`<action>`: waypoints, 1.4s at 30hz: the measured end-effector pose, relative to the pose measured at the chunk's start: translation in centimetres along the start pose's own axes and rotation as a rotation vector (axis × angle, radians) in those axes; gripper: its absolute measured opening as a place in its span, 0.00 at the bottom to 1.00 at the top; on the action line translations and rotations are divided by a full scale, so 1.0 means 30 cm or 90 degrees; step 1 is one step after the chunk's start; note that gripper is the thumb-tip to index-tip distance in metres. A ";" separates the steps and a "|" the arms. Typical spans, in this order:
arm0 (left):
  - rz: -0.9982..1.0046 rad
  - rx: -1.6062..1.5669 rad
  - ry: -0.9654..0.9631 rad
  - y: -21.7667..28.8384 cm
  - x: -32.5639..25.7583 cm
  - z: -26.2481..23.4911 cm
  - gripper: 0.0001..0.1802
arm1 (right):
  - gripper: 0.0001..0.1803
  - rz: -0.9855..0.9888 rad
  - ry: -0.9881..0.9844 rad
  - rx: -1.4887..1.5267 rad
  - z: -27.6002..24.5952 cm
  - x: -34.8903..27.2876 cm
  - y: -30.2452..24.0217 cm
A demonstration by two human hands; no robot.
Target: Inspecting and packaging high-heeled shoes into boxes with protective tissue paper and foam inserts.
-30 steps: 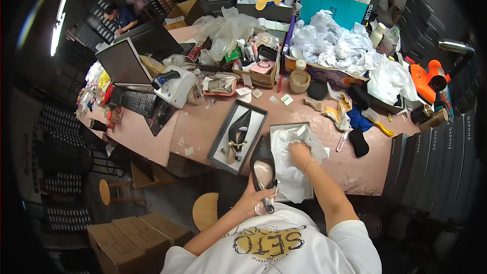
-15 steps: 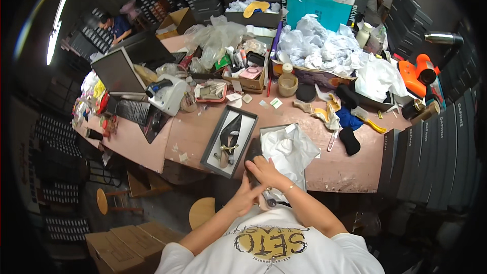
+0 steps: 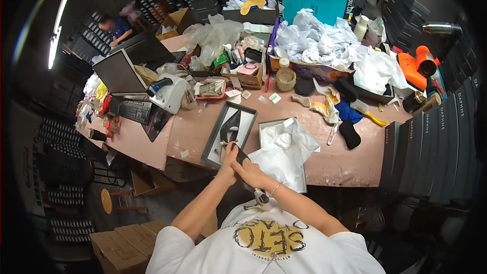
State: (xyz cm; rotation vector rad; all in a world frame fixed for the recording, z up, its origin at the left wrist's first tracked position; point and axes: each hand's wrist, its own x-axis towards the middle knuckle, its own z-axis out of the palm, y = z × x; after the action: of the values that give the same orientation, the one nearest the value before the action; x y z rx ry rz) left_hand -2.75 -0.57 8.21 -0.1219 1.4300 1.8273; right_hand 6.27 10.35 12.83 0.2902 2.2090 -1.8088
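— What is happening at the near edge of the pink table (image 3: 350, 160)?

— A person in a white printed T-shirt has both hands together there. The left hand (image 3: 228, 161) and right hand (image 3: 252, 172) are clasped around a dark shoe (image 3: 241, 156) held just off the table edge, though the grip is partly hidden.

— And around them?

— Left of the hands lies a shoebox lid (image 3: 213, 144) holding a black pointed high-heeled shoe (image 3: 229, 128). Right of them sits an open shoebox (image 3: 264, 129) filled with white tissue paper (image 3: 286, 149). Further back are a laptop (image 3: 119, 71), a keyboard (image 3: 134, 110) and crumpled white paper (image 3: 317, 40). Stacked dark boxes (image 3: 431, 147) stand at the right.
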 end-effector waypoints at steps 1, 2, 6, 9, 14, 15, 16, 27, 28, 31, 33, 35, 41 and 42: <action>0.004 0.002 -0.014 0.019 -0.009 0.020 0.24 | 0.36 -0.032 -0.014 -0.064 -0.006 -0.008 0.007; -0.002 -0.001 0.000 0.025 -0.026 0.056 0.24 | 0.34 -0.066 -0.030 -0.127 -0.012 -0.036 0.026; -0.015 0.004 -0.036 0.051 -0.074 0.153 0.25 | 0.27 -0.211 0.118 -0.059 0.009 -0.209 0.084; 0.006 -0.051 -0.061 0.050 -0.055 0.140 0.26 | 0.28 -0.228 0.133 -0.063 -0.033 -0.296 0.150; -0.003 -0.004 -0.105 0.025 -0.042 0.166 0.25 | 0.33 -0.114 0.091 -0.209 -0.134 -0.154 0.108; 0.006 0.017 -0.109 0.015 -0.031 0.172 0.25 | 0.34 -0.107 0.080 -0.230 -0.131 -0.122 0.112; -0.031 0.000 -0.084 0.034 -0.044 0.191 0.25 | 0.35 -0.076 0.112 -0.168 -0.107 -0.099 0.120; -0.043 0.079 -0.029 0.001 -0.056 0.079 0.33 | 0.48 0.024 0.166 0.018 0.056 0.050 0.156; -0.024 0.087 -0.045 0.028 -0.065 0.086 0.33 | 0.45 -0.052 0.189 -0.002 0.051 0.039 0.143; 0.029 0.113 -0.078 0.067 -0.104 0.113 0.27 | 0.34 -0.189 0.192 -0.145 -0.003 -0.042 0.120; 0.008 0.053 -0.063 0.091 -0.122 0.153 0.24 | 0.32 -0.207 0.144 -0.178 -0.021 -0.103 0.083; -0.005 -0.034 -0.081 0.079 -0.113 0.121 0.23 | 0.31 -0.247 0.086 -0.143 -0.019 -0.188 0.038; 0.010 -0.067 -0.049 -0.045 -0.265 0.163 0.28 | 0.28 -0.236 0.092 -0.086 0.001 -0.284 0.112; -0.009 -0.061 -0.067 -0.076 -0.333 0.185 0.30 | 0.27 -0.231 0.077 -0.049 -0.011 -0.281 0.114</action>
State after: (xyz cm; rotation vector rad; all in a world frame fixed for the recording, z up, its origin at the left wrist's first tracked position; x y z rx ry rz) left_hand 7.57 -0.93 13.59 -0.0827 1.2670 1.8639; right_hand 15.30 11.50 12.51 -0.0216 2.5436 -1.9165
